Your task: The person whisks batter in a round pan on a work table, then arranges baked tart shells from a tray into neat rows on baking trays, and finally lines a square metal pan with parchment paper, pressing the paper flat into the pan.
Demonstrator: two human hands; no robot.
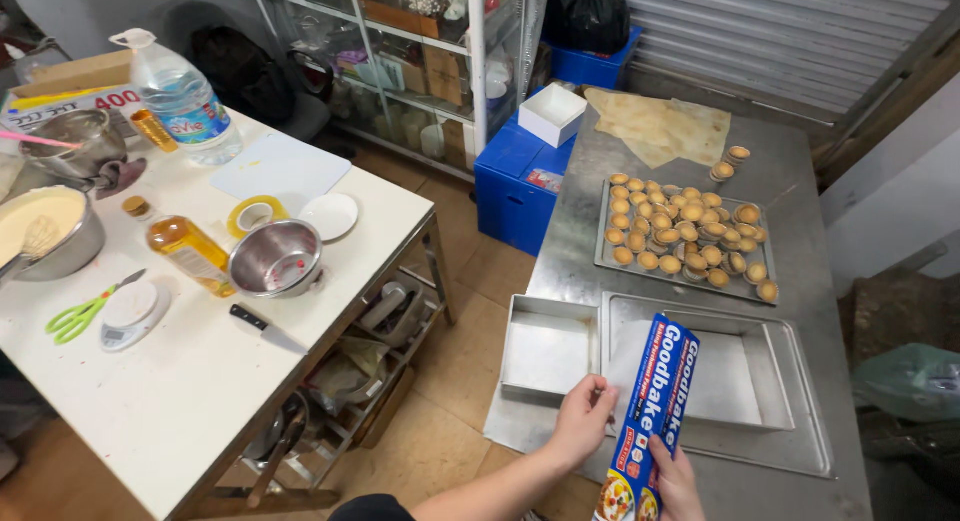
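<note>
Head view: our right hand (pixel 678 481) grips the long blue baking-paper box (pixel 652 421) near its bottom end, upright over the steel bench (pixel 800 181). Our left hand (pixel 585 421) pinches the paper sheet (pixel 620 366) at the box's edge, beside the square tin (pixel 550 346). Tart tray (pixel 685 243) sits far.

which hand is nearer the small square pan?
Left. The left hand sits just below the small square pan, fingers at its lower right corner. The right hand is lower and further right, gripping the bottom end of the blue roll box.
</note>
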